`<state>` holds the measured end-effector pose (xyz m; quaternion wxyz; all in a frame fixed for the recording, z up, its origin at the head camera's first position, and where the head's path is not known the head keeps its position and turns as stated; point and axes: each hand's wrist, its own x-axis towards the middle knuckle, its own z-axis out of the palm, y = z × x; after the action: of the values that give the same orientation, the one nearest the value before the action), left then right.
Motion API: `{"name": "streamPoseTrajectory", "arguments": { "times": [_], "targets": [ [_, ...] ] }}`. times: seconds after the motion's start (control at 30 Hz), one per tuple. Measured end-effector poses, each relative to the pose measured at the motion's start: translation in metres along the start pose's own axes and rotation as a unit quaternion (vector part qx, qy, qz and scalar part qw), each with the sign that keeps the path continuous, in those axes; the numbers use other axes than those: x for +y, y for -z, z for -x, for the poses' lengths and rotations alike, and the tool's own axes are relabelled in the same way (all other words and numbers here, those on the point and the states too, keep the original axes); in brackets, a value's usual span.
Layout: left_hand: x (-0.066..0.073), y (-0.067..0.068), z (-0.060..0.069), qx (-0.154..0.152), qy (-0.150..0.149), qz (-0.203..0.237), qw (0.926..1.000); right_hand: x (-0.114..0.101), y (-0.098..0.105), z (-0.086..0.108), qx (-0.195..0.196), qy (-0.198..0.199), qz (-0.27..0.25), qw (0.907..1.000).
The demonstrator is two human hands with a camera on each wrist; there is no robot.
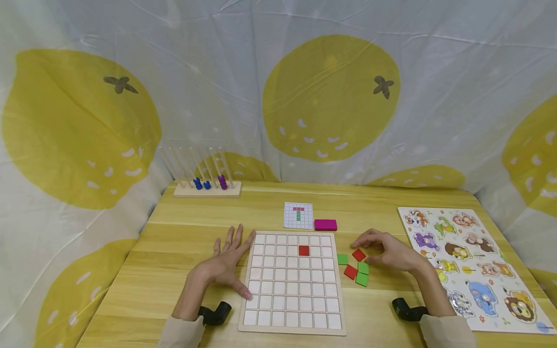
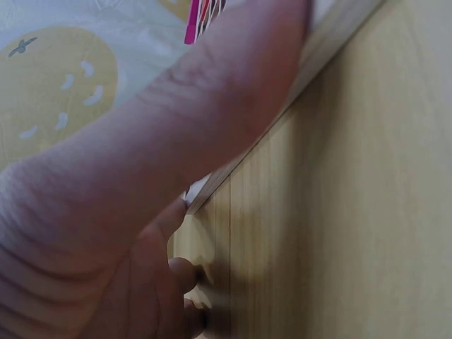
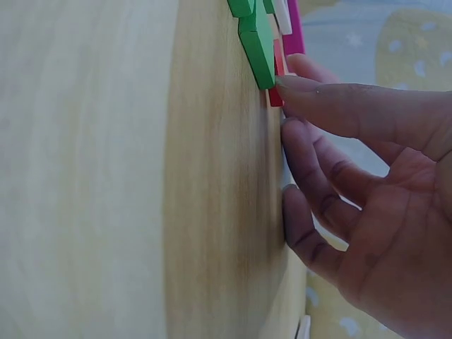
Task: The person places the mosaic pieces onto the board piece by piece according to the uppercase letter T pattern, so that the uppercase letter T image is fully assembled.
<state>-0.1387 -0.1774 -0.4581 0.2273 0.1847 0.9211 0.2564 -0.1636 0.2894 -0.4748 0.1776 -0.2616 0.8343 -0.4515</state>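
Note:
In the head view my left hand (image 1: 226, 265) is spread at the left edge of a white gridded wooden board (image 1: 292, 330), its thumb and index finger touching the rim. One red square tile (image 1: 303, 250) lies in a cell near the board's top. Right of the board, my right hand (image 1: 389, 249) hovers low over loose tiles, thumb and fingers apart around a red tile (image 1: 359, 254). Close by lie another red tile (image 1: 350, 272) and green tiles (image 1: 343, 259). In the right wrist view, the thumb is beside a green tile (image 3: 256, 46); whether it touches is unclear.
Behind the board are a pattern card (image 1: 298, 215) showing a red and green T and a magenta block (image 1: 325, 224). A peg rack (image 1: 207, 190) with blue and purple beads stands back left. An animal puzzle board (image 1: 478, 251) lies at right.

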Motion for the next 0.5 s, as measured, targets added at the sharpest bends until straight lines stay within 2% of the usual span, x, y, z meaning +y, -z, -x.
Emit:
{"name": "streamPoseTrajectory", "arguments": {
  "times": [0.5],
  "targets": [
    [-0.002,-0.0001,-0.0013,-0.002,-0.001,0.003,1.0,-0.0037,-0.0016,-0.0002,0.003,-0.004,0.035,0.9994]
  ]
}}
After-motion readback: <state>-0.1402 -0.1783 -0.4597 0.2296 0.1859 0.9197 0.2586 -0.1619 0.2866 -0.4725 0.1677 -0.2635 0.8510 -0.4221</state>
